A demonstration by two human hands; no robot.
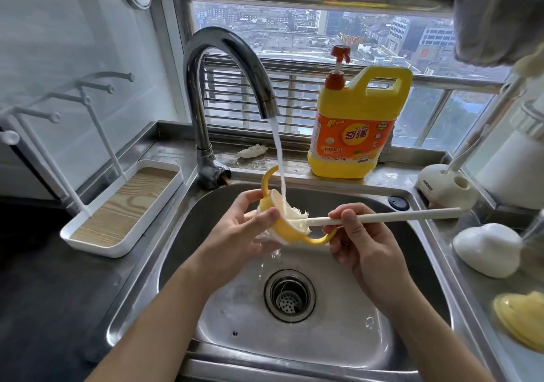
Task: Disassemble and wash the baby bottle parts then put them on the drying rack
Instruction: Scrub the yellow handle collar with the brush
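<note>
The left hand (244, 234) grasps the yellow handled collar (282, 228) above the sink (412, 252), thumb on its near rim, fingers (247, 199) curled behind it; the collar sits under the water stream (279, 158) from the tap (226, 57); the right hand (365, 246) pinches the shaft of the bottle brush (382, 216) just right of the collar; the bristles sit inside the collar opening; one collar handle ends just beside the right fingers; the drying rack (97, 249) stands on the bench (44, 293) at left, well apart.

Yellow plastic two-handled bottle collar (290, 231): tilted sideways above the steel sink basin (338, 337), near its rear edge. The white-bristled long-handled brush (391, 216) has its head inside it.
</note>
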